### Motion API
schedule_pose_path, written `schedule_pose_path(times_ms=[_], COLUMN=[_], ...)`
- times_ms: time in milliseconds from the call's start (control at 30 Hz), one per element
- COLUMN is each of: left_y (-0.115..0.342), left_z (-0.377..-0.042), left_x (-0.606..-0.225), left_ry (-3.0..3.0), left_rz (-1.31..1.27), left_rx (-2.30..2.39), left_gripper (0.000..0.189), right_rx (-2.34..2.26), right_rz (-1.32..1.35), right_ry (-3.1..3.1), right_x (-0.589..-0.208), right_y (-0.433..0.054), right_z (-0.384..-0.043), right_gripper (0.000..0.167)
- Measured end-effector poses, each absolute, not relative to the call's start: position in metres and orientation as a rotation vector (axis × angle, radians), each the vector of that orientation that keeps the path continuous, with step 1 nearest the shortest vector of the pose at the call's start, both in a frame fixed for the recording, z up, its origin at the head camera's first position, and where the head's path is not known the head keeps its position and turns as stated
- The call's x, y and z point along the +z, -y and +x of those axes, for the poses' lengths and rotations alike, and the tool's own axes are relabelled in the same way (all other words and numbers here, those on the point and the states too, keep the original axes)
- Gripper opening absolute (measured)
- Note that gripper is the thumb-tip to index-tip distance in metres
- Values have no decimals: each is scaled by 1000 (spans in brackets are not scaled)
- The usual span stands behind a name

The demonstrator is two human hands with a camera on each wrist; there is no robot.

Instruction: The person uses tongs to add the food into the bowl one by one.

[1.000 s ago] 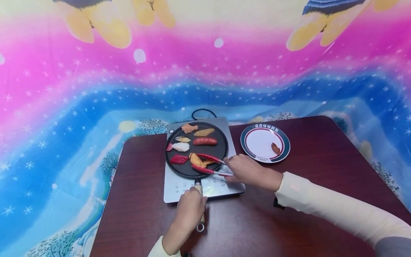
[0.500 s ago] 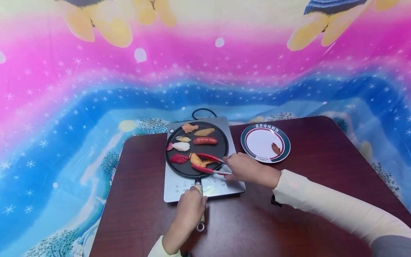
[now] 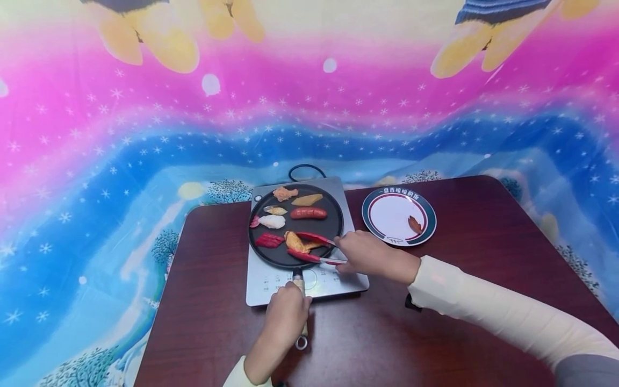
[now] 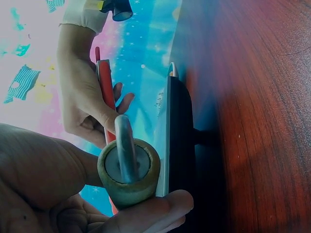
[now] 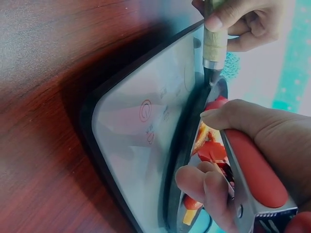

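Observation:
My left hand (image 3: 288,309) grips the wooden handle (image 4: 127,191) of a flat black frying pan (image 3: 309,225), its fingers wrapped underneath in the left wrist view. In my right hand (image 3: 360,251) is a pair of red-tipped tongs (image 3: 315,237), held by the red grips along its metal arms. The tong tips straddle a golden-brown piece of food (image 3: 294,241), which looks like a chicken wing, low in the pan. Left of it lies a dark red ridged piece (image 3: 270,240). Higher up are a scored sausage (image 3: 308,213) and a shrimp piece (image 3: 272,221).
Under the pan is a silver induction cooker (image 3: 280,293) with a black cable loop (image 3: 307,165) behind. A green-rimmed plate (image 3: 370,226) to the right bears one brown piece (image 3: 415,224). More food pieces, including a pinkish one (image 3: 285,193), lie at the pan's far side.
My right wrist and sleeve have shifted slightly left, toward the pan. The tongs still straddle the golden-brown piece, and my left hand stays on the handle.

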State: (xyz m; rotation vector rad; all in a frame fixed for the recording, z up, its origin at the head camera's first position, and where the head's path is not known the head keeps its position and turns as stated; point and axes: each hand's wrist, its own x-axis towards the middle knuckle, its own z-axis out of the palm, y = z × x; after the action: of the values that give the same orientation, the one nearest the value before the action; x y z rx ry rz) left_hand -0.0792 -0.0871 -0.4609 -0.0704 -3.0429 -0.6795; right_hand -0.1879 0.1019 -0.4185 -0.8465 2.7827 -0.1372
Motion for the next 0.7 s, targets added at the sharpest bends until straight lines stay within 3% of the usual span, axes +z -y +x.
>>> schedule_pose_path(times_ms=[700], left_y=[88], left_z=[-79], left_x=[-461], left_ry=[3047], left_rz=[-56], left_rx=[-709], left_gripper=[32], right_rx=[-303], right_rz=[-777], right_ry=[-2852], right_x=[-411], right_y=[-108], right_z=[-188], right_gripper=[79])
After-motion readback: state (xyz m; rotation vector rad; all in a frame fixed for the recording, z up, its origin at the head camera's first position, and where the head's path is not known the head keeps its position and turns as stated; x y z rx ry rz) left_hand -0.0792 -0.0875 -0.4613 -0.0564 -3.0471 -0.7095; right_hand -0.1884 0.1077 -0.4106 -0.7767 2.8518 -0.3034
